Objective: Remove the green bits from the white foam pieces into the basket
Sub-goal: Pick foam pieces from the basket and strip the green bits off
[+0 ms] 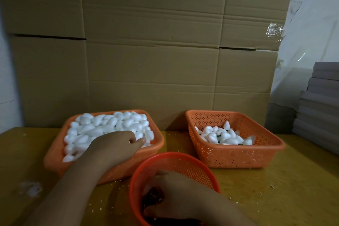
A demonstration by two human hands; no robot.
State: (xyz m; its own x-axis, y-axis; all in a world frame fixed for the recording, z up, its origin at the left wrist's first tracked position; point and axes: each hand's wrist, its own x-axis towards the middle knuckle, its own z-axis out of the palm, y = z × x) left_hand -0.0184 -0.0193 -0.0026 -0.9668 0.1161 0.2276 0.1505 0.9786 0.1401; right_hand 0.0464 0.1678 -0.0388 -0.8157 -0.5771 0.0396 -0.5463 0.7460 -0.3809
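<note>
Progress, taken from the round basket [185, 161] at the near edge of the table [275, 189] as reference. To its far left stands a rectangular orange tray [55, 154] heaped with white foam pieces [110, 124]; no green shows on them. To its far right a second, perforated orange tray [238, 156] holds a much smaller lot of foam pieces [225, 136], with dark green bits [218, 135] visible among them. Inside the round basket lies a dark mass; its colour cannot be confirmed in this light.

Hands: the left hand [117, 145] rests in the heaped tray, fingers curled among the foam; whether it holds a piece cannot be told. The right hand [176, 189] is down in the round basket, fingers bent over the dark material; its grip cannot be told either.

Judgement: the larger share appears processed. The right-hand lot remains, so the work is well advanced, not finished.
</note>
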